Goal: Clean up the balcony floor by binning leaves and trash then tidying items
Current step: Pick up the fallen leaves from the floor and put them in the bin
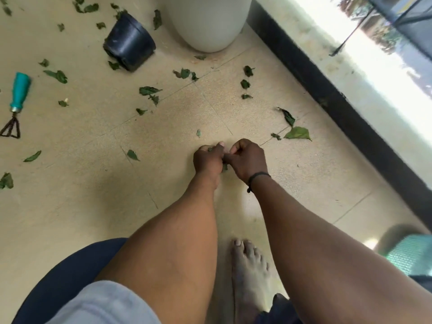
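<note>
Leaves (149,90) scattered over the beige tiled balcony floor (93,195), mostly left and far of centre; none in any container in view. Nearest: bare foot (249,272) flat on floor, bottom centre. Green mesh container (408,253) at right edge, cropped, contents not visible.

Mid-frame: left hand (208,160) and right hand (249,159) low over the floor, touching each other, fingers of both curled. Left holds a small clump of green leaf bits (211,148), visible between its fingers and at the gap between the hands. Right fingers pinch at the same clump; black cord bracelet (258,177) on right wrist.

Just beyond, right: one large pale green leaf (298,133) beside a darker curled one (287,116). Far left: hand rake (16,101) with teal handle, lying flat, prongs toward camera.

Further: black plastic nursery pot (129,42) tipped on its side, mouth facing away, inside not visible. Right of it, large white planter (208,22) upright, top cropped, contents not visible. Black ledge (327,90) runs along right side.
</note>
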